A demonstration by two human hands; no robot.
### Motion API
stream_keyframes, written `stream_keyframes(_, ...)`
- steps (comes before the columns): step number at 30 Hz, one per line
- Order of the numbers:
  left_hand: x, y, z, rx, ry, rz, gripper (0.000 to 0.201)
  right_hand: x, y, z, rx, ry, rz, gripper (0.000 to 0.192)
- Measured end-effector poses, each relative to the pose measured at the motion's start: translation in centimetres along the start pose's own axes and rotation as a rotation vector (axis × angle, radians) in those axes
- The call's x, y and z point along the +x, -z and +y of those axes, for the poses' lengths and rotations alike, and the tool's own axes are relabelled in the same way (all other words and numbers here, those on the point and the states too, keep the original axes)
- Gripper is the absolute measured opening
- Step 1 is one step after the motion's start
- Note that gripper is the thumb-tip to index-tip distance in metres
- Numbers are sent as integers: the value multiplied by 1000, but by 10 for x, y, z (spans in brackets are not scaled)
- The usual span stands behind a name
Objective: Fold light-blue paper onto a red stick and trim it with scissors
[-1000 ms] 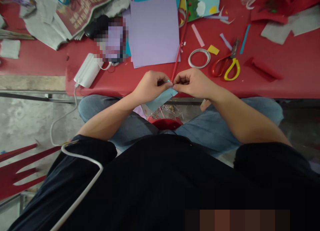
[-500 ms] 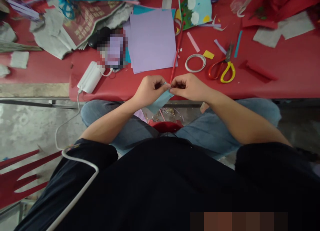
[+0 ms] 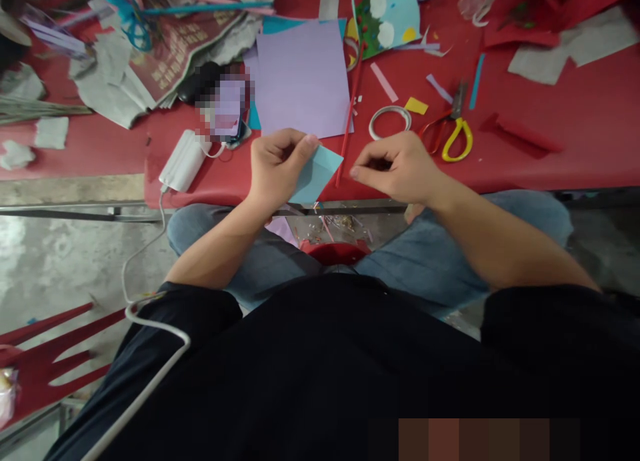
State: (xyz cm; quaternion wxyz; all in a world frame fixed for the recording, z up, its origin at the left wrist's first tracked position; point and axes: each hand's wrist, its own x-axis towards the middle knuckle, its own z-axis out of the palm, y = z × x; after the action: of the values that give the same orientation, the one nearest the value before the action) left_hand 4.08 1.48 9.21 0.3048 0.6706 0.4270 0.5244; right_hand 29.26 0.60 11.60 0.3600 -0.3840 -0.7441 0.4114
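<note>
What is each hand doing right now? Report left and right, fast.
Left hand: closed, pinching the light blue paper piece.
Right hand: fingers curled and pinched together, apart from the paper; cannot tell if it holds anything.

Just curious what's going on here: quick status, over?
Left hand pinching light blue paper. Right hand off it, fingers curled. Red stick lies between hands, on red table.

Work surface: red table (image 3: 575, 161), heavily cluttered. Lying on it: a lilac paper sheet (image 3: 303, 78) over a teal sheet, a thin red stick (image 3: 349, 114) just beside its right edge, a white tape ring (image 3: 390, 122), red-and-yellow scissors (image 3: 450, 131), a small yellow scrap (image 3: 416, 106), newspapers (image 3: 170, 48) at the far left, and a white power bank (image 3: 184, 161) at the near edge.
</note>
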Motion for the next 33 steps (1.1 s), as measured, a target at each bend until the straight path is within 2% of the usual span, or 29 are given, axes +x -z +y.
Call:
stream_keyframes(2,0,-1,6,-2,-3,20,49,1,2,-5,-10,-3,77,18)
stream_keyframes(5,-7,-10,16,-19,18,-23,48,3,-1,-11,-16,-30,123,21)
stream_keyframes(10,-19,-22,20,-44,41,-84,40,2,-8,-14,7,-33,76,26)
stream_keyframes(19,-21,-17,17,11,49,-228,16,0,-1,-9,-31,-61,-27,19)
stream_keyframes(26,-21,-17,16,89,61,-325,12,1,-1,-5,-140,-24,-117,17)
stream_keyframes(33,-19,-15,17,102,81,-357,12,0,4,-12,-104,-118,-144,14)
